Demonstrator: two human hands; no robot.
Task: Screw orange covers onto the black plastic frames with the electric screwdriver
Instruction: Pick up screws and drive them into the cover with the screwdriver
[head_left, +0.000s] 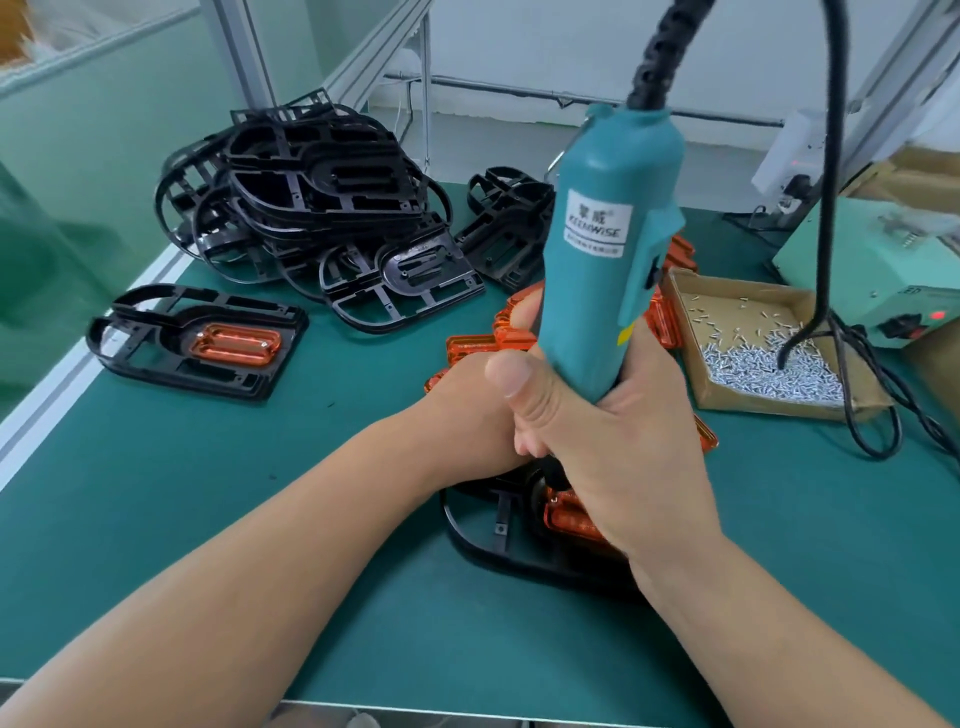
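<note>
While one finished frame (156, 358) with its cover screwed on lies at the left edge and a pile of bare frames (311, 208) sits in the upper left, the work itself is at lower centre. The left hand (462, 410) reaches in from the lower left and presses against the tool. Its fingers are hidden behind the right thumb, so I cannot tell what they hold. The electric screwdriver (608, 249) stands nearly upright, with the right hand (623, 447) wrapped round its lower end. Directly beneath both hands lies the black frame (493, 540), its long axis running left to right, with the orange cover (571, 519) seated in it. The bit is hidden, probably over the cover's left end. Loose orange covers (478, 345) lie behind the hands. A box of screws (769, 358) sits at right.
</note>
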